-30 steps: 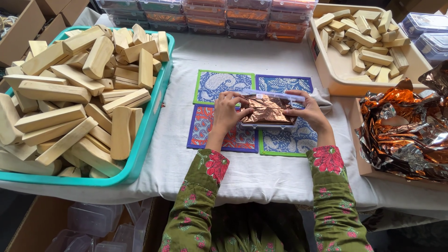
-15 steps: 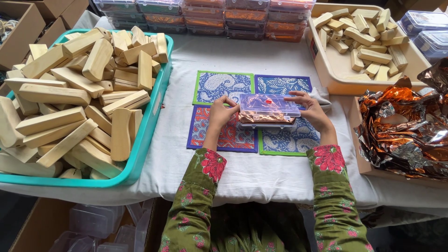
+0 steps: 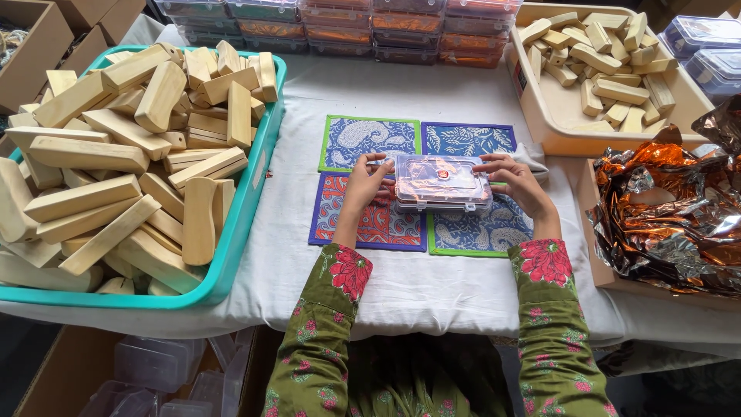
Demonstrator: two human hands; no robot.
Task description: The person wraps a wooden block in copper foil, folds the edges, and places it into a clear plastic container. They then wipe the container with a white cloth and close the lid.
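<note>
Lid now down on clear box [image 3: 442,182]; fingers [image 3: 380,164] flank both ends.

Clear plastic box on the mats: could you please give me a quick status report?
Left hand and right hand at the ends of the clear plastic box, fingers touching. Lid down, copper foil inside. Box on the patterned mats; nothing in the way.

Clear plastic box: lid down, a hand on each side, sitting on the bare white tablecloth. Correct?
Not quite. The head view shows the clear plastic box resting on four patterned fabric mats, not bare cloth. The rest holds: lid down, left hand and right hand at its sides.
</note>
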